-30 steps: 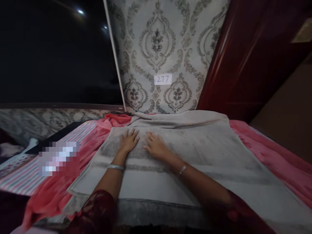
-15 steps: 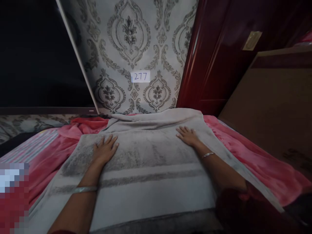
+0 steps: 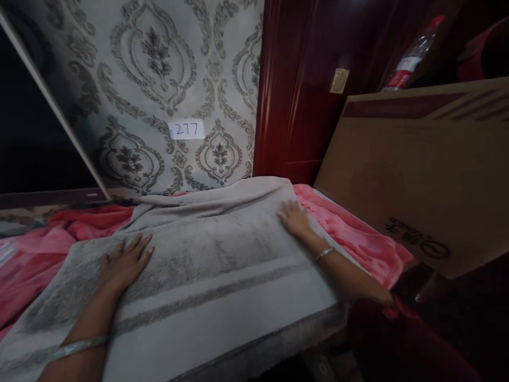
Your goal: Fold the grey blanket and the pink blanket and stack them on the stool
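Observation:
A grey blanket (image 3: pixel 222 307) with lighter and darker bands is spread in front of me, its far part lying in loose folds. My left hand (image 3: pixel 125 262) rests flat on its dark fuzzy area at the left, fingers spread. Toward the far right edge of the blanket, my right hand (image 3: pixel 295 218) lies palm down with fingers stretched out and slightly blurred. Neither hand grips anything. Pink and red plush cloth (image 3: pixel 345 228) shows from under the blanket on both sides.
A large cardboard box (image 3: pixel 417 170) stands on the right, with a red-labelled plastic bottle (image 3: pixel 413 58) behind it. A patterned wall with a paper marked 277 (image 3: pixel 186 129), a dark red wooden panel (image 3: pixel 294 116) and a black screen (image 3: pixel 27 127) border the far side.
The view has turned to the right, bringing the bottle and more of the box into sight. Both hands stay flat on the blanket; the right lies nearer its right edge.

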`<state>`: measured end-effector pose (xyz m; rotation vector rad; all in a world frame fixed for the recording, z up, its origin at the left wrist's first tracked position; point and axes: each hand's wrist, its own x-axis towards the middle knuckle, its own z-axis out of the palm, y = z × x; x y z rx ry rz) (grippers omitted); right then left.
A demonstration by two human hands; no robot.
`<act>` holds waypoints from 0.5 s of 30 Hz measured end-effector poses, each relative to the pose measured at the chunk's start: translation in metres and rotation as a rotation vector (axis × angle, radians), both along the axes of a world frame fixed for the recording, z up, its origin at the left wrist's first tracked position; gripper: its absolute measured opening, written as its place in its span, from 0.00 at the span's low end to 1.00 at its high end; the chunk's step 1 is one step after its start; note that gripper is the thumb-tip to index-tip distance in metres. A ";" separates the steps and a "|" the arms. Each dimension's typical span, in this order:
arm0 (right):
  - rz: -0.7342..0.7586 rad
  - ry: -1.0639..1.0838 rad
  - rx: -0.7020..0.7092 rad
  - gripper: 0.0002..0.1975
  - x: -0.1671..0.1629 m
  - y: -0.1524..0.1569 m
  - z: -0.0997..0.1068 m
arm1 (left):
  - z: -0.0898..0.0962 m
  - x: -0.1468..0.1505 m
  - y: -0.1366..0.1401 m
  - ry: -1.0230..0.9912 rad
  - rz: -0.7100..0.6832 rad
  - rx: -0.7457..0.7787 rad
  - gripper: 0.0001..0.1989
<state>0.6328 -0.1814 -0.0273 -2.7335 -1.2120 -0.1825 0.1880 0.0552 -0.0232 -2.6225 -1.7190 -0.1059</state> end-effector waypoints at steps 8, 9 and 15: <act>0.711 0.053 -0.068 0.33 -0.104 -0.004 -0.025 | 0.005 0.005 -0.006 -0.036 0.039 -0.010 0.33; 0.594 0.054 -0.093 0.32 -0.087 -0.011 -0.025 | 0.005 0.005 -0.007 -0.040 0.036 -0.015 0.34; 0.023 0.151 -0.132 0.31 0.030 -0.080 -0.027 | 0.009 0.006 -0.010 -0.033 0.034 -0.013 0.35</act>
